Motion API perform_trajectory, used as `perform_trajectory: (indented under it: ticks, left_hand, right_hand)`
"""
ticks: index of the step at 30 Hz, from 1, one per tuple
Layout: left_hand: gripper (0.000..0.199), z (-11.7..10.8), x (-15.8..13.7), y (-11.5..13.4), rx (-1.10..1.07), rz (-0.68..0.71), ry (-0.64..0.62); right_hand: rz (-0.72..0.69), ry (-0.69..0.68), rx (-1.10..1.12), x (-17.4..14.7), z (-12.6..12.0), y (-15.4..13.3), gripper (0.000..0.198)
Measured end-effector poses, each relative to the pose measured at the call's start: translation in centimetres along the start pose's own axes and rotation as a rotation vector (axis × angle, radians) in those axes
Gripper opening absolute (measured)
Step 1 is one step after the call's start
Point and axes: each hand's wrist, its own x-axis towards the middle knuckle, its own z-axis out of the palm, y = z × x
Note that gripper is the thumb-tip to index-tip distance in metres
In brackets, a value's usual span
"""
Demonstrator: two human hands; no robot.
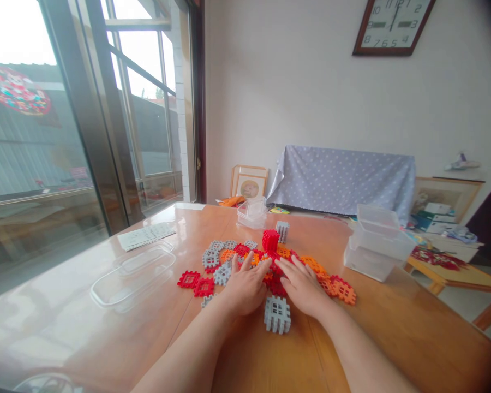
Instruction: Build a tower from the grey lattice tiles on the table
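My left hand [249, 284] lies over a spread of toothed square plastic building tiles, its fingers apart. Beside it my right hand [300, 284] rests on the same pile, fingers stretched out toward the left. Between and under the hands show red tiles [276, 286], partly hidden. Grey tiles [211, 257] lie beyond my left hand, and orange tiles [343, 290] reach out past my right. A stack of grey tiles [277, 315] sits just in front of my wrists. Behind the pile stand a red stack [270, 240] and a smaller grey stack [282, 232].
Clear plastic boxes [374, 245] stand at the table's right edge, and a small clear container [252, 214] is at the back. To the left lie a clear lid [133, 274] and a printed sheet [146, 236]. The wooden table [270, 365] carries everything.
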Motion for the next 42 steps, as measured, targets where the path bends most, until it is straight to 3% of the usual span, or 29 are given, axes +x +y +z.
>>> perform_trajectory:
  ticks: [4,10,14,20,27,31,34,38,42]
  left_hand:
    - [0.063,-0.1,0.0,-0.2,0.026,-0.057,0.022]
    - [0.044,-0.9,0.1,-0.3,0.071,-0.086,0.071]
    - [0.032,-1.0,0.3,-0.1,0.102,-0.118,0.106]
    - [0.038,-0.6,0.4,-0.5,0.097,-0.179,0.095]
    - [0.048,-0.4,0.7,-0.8,0.056,-0.153,0.183]
    - [0.054,-0.1,1.0,-1.2,-0.117,-0.093,0.298]
    - [0.046,0.2,1.3,-1.4,-0.286,-0.083,0.403]
    - [0.029,0.0,1.6,-1.1,-0.768,-0.195,0.45]
    - [0.033,-1.0,1.4,-0.1,-1.213,-0.271,0.41]
  right_hand:
    - [0.052,-0.033,-0.018,-0.4,-0.1,0.0,0.051]
    - [0.069,0.072,-0.024,-0.6,-0.5,0.3,0.038]
    - [0.03,0.079,-0.029,-0.4,-0.5,0.1,0.046]
    - [0.03,-0.025,-0.01,-0.5,-0.4,-0.1,0.043]
    - [-0.002,0.164,0.037,-0.2,0.1,0.4,0.04]
    - [-0.058,0.34,0.074,0.2,0.6,1.1,0.036]
    - [-0.106,0.454,0.137,0.3,0.5,1.0,0.033]
    - [-0.152,0.547,0.231,-0.2,-0.7,-0.3,0.033]
    - [-0.215,0.538,0.27,-1.3,-2.0,-2.3,0.043]
